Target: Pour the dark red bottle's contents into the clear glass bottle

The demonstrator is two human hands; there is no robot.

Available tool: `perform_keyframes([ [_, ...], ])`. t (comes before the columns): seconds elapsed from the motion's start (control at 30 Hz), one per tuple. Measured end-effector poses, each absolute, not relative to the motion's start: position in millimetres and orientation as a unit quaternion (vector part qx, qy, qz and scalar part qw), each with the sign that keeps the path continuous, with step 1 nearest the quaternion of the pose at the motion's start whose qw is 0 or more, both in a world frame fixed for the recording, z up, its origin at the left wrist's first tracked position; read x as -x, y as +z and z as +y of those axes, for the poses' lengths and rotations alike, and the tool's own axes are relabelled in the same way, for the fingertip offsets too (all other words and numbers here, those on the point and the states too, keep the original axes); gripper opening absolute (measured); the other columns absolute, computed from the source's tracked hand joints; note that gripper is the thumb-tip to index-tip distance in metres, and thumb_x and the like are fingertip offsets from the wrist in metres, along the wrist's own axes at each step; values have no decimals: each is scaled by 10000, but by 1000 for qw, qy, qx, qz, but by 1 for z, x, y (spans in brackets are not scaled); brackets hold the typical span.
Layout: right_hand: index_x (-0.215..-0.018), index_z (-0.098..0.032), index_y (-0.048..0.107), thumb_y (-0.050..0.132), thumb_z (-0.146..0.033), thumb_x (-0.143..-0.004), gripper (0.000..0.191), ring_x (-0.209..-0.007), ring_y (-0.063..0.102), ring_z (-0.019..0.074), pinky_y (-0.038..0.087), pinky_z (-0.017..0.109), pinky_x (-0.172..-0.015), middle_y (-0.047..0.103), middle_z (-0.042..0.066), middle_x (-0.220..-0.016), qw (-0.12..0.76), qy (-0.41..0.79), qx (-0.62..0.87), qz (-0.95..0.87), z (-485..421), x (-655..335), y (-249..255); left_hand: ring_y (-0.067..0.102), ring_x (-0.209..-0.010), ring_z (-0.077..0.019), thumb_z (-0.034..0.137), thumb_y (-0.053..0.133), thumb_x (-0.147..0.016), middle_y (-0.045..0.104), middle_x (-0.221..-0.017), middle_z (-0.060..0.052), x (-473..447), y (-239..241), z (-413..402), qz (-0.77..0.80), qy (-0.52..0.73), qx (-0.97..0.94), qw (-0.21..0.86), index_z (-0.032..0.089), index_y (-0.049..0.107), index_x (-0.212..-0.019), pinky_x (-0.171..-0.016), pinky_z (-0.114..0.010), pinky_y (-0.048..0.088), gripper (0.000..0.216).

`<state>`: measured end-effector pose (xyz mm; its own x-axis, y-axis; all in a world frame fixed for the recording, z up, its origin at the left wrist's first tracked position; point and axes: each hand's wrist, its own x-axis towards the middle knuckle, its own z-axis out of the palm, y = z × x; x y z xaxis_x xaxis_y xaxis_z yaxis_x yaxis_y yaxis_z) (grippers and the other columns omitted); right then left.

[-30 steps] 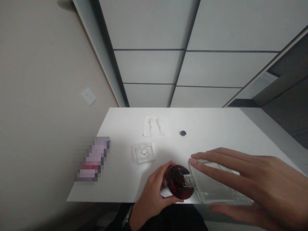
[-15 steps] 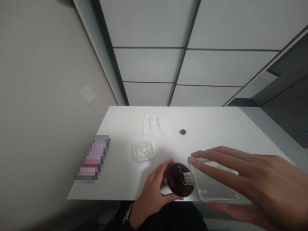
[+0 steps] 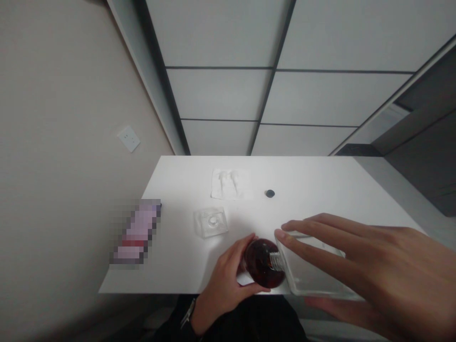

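Note:
My left hand [image 3: 223,285] grips a small round bottle of dark red liquid [image 3: 261,266] at the near edge of the white table [image 3: 320,194]. My right hand [image 3: 366,266] holds a clear square glass bottle [image 3: 309,273] tipped on its side, fingers spread over its top. The clear bottle's threaded neck [image 3: 275,260] rests at the mouth of the red bottle. I cannot tell whether liquid is flowing.
A clear square glass container [image 3: 211,222] stands left of centre. A white cloth [image 3: 231,184] with pale shapes on it lies at the back, a small dark cap [image 3: 270,193] to its right. A blurred pinkish box [image 3: 137,232] overhangs the table's left edge.
Both hands and the two bottles have drifted slightly left and farther up the table. The clear bottle's neck now sits deeper over the red bottle's mouth.

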<state>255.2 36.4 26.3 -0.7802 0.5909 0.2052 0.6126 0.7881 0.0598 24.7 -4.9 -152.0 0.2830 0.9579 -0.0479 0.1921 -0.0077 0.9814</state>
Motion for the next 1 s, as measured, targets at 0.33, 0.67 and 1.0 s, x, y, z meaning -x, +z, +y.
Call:
perform_keyframes([
  [0.33,-1236,-206,674,646,-327,-950,311,-765,769,261,561,367,-478,809,72,-1045,67,-75,269,-958,45,-251,37,539,-1455,-380,429,955,-740,550,-1598,-117,-24,-152,-4,459,374,-604,533,315,521,-1548,-1246,-592,406,925],
  [0.67,-1215,-217,646,667,-290,-861,362,-739,760,264,565,372,-480,808,71,-1014,43,-107,267,-957,43,-245,40,580,-1414,-367,422,958,-741,588,-1563,-107,-24,-155,-3,446,392,-611,523,311,533,-1532,-1222,-558,447,906],
  [1.0,-1139,-217,723,671,-337,-909,265,-710,739,243,537,348,-485,810,75,-983,36,-118,274,-954,42,-239,41,598,-1394,-342,389,960,-746,606,-1547,-87,-25,-156,-3,436,407,-611,520,321,535,-1521,-1204,-529,463,886],
])
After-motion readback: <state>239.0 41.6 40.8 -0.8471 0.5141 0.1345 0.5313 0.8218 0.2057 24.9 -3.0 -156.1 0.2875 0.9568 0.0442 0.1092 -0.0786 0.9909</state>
